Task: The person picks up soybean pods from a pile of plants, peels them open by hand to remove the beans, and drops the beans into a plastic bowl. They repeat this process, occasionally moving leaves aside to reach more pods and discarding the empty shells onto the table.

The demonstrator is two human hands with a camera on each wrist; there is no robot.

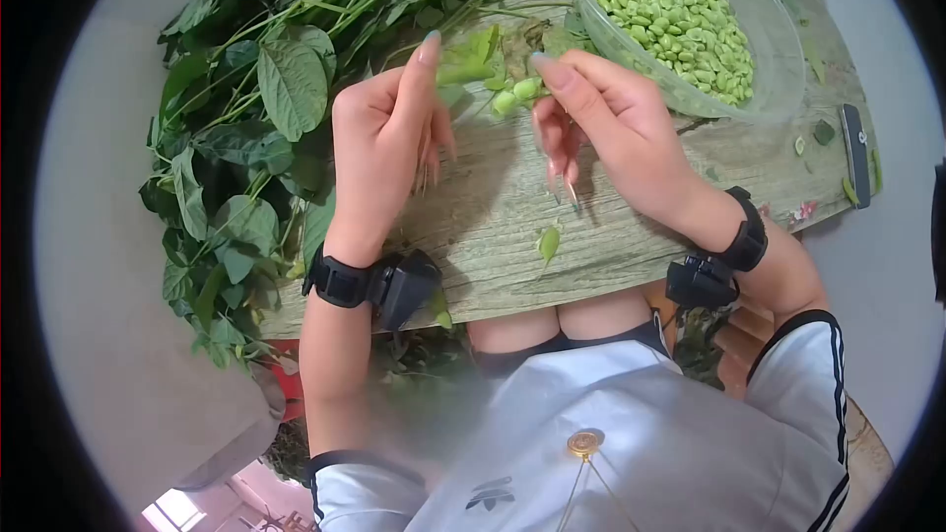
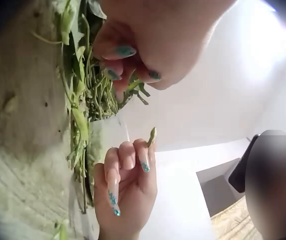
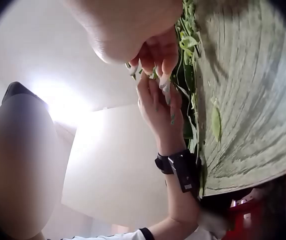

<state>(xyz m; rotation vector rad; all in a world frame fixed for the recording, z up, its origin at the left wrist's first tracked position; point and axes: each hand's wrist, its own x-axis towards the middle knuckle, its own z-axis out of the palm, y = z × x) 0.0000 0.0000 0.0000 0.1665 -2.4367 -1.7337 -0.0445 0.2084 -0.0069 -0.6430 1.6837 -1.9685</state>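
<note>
My right hand (image 1: 623,118) pinches a green bean pod (image 1: 518,95) between thumb and fingers, its plump bulges pointing toward the left hand. In the left wrist view the pod (image 2: 152,136) stands up at the fingertips. My left hand (image 1: 382,133) is raised over the table a short gap to the left, thumb extended and the other fingers curled. Blurred green shows beside its thumb; I cannot tell whether it holds any of it. A single green pod (image 1: 549,244) lies on the wooden table (image 1: 473,276) below the hands.
Leafy bean plants (image 1: 296,89) heap along the table's left and far side. A clear plastic tub (image 1: 774,49) of shelled green beans (image 1: 670,20) stands at the far right. Near the right edge lies a dark phone-like object (image 1: 855,158), with pod scraps around it.
</note>
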